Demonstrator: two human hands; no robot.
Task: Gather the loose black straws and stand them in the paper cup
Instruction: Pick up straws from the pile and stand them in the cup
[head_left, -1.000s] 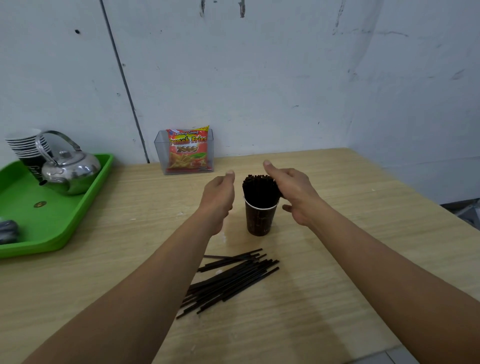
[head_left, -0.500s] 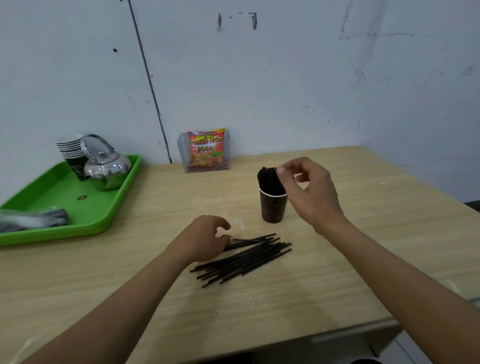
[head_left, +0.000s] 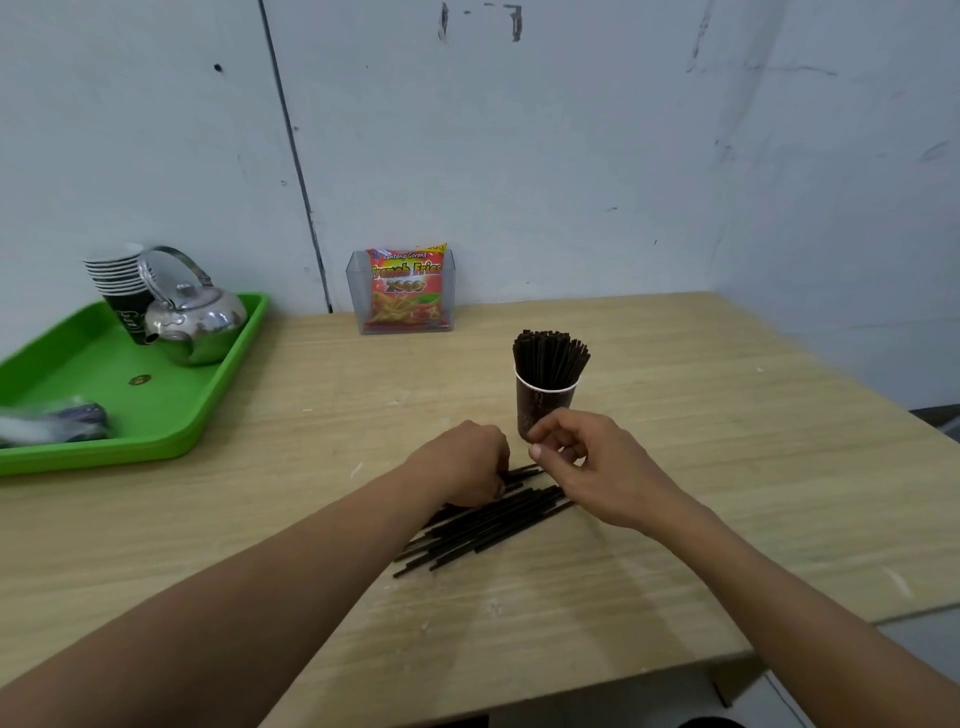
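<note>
A dark paper cup (head_left: 543, 402) with a white rim stands mid-table, packed with upright black straws (head_left: 549, 357). In front of it a loose pile of black straws (head_left: 485, 525) lies flat on the wood. My left hand (head_left: 462, 465) rests on the pile's far end, fingers curled down onto the straws; whether it grips any is hidden. My right hand (head_left: 597, 467) hovers just above the pile's right end, below the cup, fingers bent and apart, holding nothing.
A green tray (head_left: 166, 415) at the left carries a steel kettle (head_left: 195, 322), stacked paper cups (head_left: 120, 283) and a wrapped bundle (head_left: 52, 423). A clear box with a snack bag (head_left: 402, 291) stands by the wall. The table's front edge (head_left: 571, 680) is close.
My right hand dropped from the top of the cup's straws down to the loose pile. My left hand stayed on the pile's far end, closing further over it.
</note>
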